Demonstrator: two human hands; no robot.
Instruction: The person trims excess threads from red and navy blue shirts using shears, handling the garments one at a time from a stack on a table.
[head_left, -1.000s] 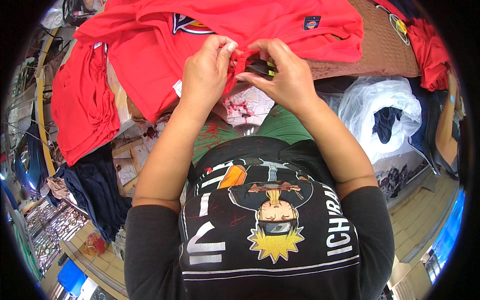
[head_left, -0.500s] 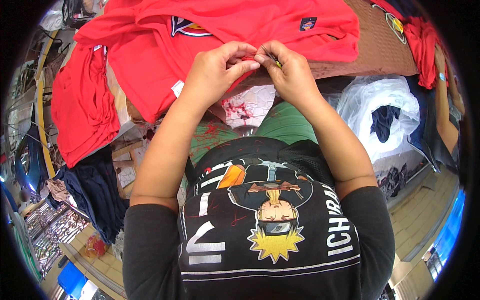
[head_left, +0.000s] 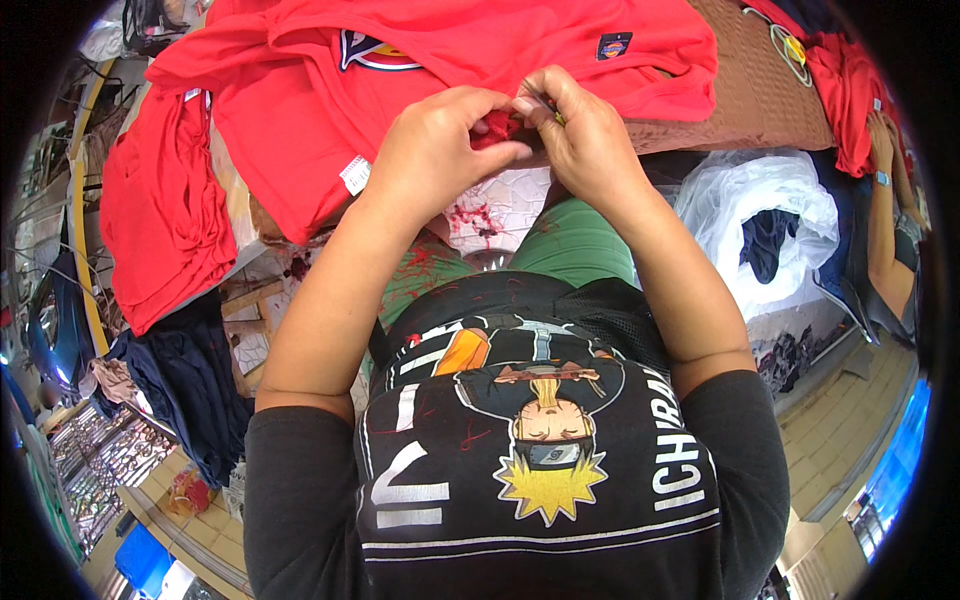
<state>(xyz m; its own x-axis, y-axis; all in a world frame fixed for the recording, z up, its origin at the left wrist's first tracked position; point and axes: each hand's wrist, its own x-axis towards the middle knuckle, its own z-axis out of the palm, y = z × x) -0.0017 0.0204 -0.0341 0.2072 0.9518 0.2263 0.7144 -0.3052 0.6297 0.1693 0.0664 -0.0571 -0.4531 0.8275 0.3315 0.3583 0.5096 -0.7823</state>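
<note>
A red sweatshirt-like garment (head_left: 290, 130) with a coloured emblem and a dark label lies spread over the table's near edge. My left hand (head_left: 435, 145) is closed around a bunched red edge of fabric (head_left: 494, 132), with thumb and fingers curled about it. Close against it, my right hand (head_left: 590, 135) pinches at the fabric. Tucked in that hand is a small tool with a yellow-green part (head_left: 560, 118), which looks like thread snips; most of it is hidden by the fingers. A white tag (head_left: 355, 175) hangs from the garment beside my left wrist.
More red garments (head_left: 165, 215) hang at the left, above dark blue cloth (head_left: 185, 380). A brown padded surface (head_left: 755, 80) lies under the garment. At right stands a white plastic bag (head_left: 705, 205) with dark cloth. Another person's hand (head_left: 882, 150) holds red fabric. Red threads litter my lap.
My left hand has opened slightly around the fabric, and more bunched red cloth shows between the hands. My right hand has shifted up a little, and the tool is more hidden.
</note>
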